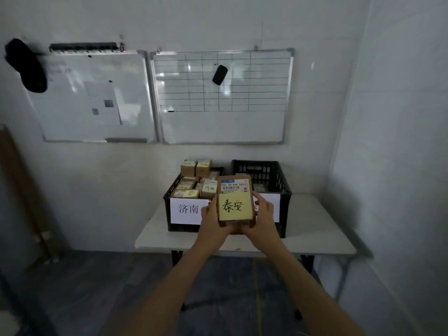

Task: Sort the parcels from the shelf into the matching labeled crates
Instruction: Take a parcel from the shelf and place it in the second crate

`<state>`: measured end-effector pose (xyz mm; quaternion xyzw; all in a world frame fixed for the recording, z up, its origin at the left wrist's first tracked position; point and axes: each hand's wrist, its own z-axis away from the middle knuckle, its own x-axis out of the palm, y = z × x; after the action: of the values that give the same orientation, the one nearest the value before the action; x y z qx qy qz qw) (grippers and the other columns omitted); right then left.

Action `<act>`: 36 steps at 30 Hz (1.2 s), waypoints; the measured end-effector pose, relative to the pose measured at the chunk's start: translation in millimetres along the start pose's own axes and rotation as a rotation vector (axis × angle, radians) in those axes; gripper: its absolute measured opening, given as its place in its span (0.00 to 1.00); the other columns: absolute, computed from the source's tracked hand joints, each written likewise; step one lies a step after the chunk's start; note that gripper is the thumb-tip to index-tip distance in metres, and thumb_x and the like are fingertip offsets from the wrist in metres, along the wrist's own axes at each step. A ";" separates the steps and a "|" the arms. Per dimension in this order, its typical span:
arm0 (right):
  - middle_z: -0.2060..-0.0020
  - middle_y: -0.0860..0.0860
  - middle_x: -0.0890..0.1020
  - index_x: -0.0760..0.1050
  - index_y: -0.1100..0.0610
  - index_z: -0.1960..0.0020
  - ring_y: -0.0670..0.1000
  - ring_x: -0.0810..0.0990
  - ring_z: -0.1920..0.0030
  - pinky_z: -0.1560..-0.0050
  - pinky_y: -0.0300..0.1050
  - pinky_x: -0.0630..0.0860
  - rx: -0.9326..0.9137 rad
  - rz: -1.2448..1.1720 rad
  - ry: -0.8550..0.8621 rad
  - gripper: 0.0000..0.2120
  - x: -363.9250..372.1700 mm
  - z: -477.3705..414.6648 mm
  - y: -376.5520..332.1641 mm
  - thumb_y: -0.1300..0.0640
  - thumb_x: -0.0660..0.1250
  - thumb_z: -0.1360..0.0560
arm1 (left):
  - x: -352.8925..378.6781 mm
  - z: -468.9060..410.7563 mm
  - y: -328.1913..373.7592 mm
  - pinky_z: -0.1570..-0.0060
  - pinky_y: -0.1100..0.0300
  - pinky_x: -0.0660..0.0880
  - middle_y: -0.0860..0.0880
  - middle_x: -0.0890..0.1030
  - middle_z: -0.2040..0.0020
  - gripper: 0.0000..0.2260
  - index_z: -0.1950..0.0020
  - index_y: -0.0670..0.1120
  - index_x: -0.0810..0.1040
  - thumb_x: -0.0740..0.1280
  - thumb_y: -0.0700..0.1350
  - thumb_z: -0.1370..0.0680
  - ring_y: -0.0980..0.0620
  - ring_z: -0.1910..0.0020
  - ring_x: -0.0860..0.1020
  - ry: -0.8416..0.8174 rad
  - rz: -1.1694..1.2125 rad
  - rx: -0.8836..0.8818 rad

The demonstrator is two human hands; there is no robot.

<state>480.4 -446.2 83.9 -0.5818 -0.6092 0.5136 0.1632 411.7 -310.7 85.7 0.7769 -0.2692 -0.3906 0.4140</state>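
The brown cardboard parcel [238, 178] at centre frame is matt, fibrous board, carrying a smooth white printed paper label [234, 187] and a matt yellow paper note [234, 206]. Behind it, the black plastic lattice crate on the left [166, 202] and the black plastic lattice crate on the right [264, 169] look hard and dull-sheened; a flat white paper sheet [189, 209] fronts the left one, which is filled with small matt cardboard boxes [191, 169]. The white table top [315, 226] is smooth. Above, two glossy whiteboards [97, 98] [223, 93] reflect light inside silvery metal frames. At upper left hangs a fuzzy black cloth [26, 66].
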 end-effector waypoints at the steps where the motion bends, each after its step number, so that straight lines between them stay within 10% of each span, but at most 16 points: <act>1: 0.35 0.50 0.60 0.55 0.53 0.25 0.43 0.67 0.43 0.58 0.20 0.68 -0.005 0.015 0.013 0.45 0.3 -14.3 9.1 0.62 0.78 0.33 | 6.2 -14.2 -3.0 0.41 0.50 0.75 0.51 0.74 0.39 0.38 0.29 0.56 0.65 0.78 0.51 0.35 0.53 0.38 0.70 -0.003 0.007 0.000; 6: 0.43 0.41 0.74 0.62 0.40 0.36 0.31 0.73 0.42 0.50 0.28 0.75 -0.015 -0.035 0.024 0.38 -0.9 -78.5 45.6 0.62 0.79 0.35 | 39.9 -78.3 -22.7 0.39 0.51 0.73 0.47 0.67 0.35 0.42 0.24 0.52 0.58 0.77 0.50 0.33 0.54 0.40 0.68 -0.036 -0.063 -0.006; 13: 0.28 0.53 0.65 0.48 0.40 0.23 0.54 0.70 0.32 0.36 0.56 0.74 0.071 0.122 -0.082 0.49 1.3 -158.6 109.3 0.43 0.74 0.34 | 78.8 -165.9 -54.5 0.34 0.49 0.67 0.47 0.65 0.31 0.42 0.23 0.54 0.54 0.75 0.50 0.30 0.49 0.32 0.64 -0.133 -0.104 -0.082; 20: 0.30 0.56 0.66 0.44 0.43 0.21 0.54 0.71 0.34 0.39 0.50 0.75 0.002 0.286 -0.097 0.42 -8.8 -268.0 189.2 0.58 0.68 0.23 | 125.4 -270.7 -73.7 0.33 0.50 0.67 0.52 0.70 0.35 0.39 0.25 0.55 0.59 0.75 0.51 0.31 0.54 0.34 0.65 -0.160 -0.055 -0.111; 36: 0.30 0.53 0.68 0.45 0.43 0.21 0.54 0.71 0.34 0.38 0.53 0.73 0.121 0.163 -0.172 0.47 -36.5 -493.1 323.0 0.48 0.73 0.28 | 171.7 -462.8 -135.7 0.48 0.61 0.70 0.48 0.66 0.30 0.26 0.27 0.49 0.64 0.68 0.41 0.23 0.53 0.36 0.70 -0.017 -0.149 -0.277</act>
<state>1057.7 -329.3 41.8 -0.5723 -0.5394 0.6091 0.1029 903.0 -168.2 66.9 0.7268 -0.1577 -0.4604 0.4846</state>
